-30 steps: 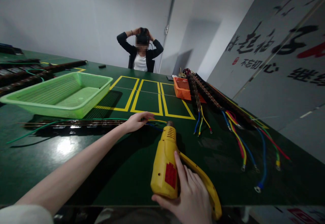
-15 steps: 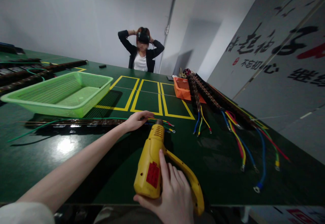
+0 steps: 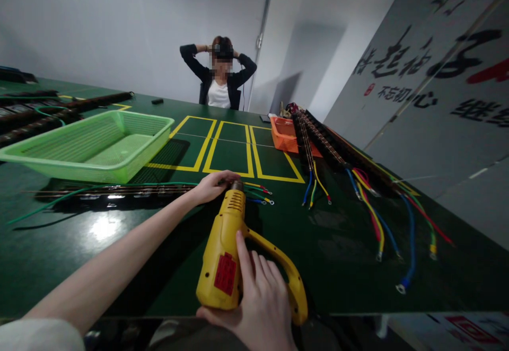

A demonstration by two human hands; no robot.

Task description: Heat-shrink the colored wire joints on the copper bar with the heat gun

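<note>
My right hand [image 3: 260,292] is wrapped round the grip of a yellow heat gun [image 3: 222,250], its index finger laid along the body. The gun's metal nozzle points away from me, close to the fingers of my left hand [image 3: 217,185]. That hand is curled over a bundle of coloured wires, its fingertips partly hidden behind the nozzle. Right of the nozzle the wire ends [image 3: 260,194] stick out, green, yellow, red and blue, with ring terminals. To the left, the bundle runs on as a dark busbar-like strip [image 3: 151,198] lying on the green table.
A light green plastic basket [image 3: 119,175] stands at the left, with more dark strips [image 3: 91,102] behind it. An orange basket [image 3: 284,139] and several wired strips [image 3: 324,139] lie at the right. Across the table [image 3: 338,287] a person [image 3: 218,94] raises both hands to a headset.
The heat gun has moved left in my right hand, bringing its nozzle nearer my left fingers and over the wires. My left hand stays on the bundle.
</note>
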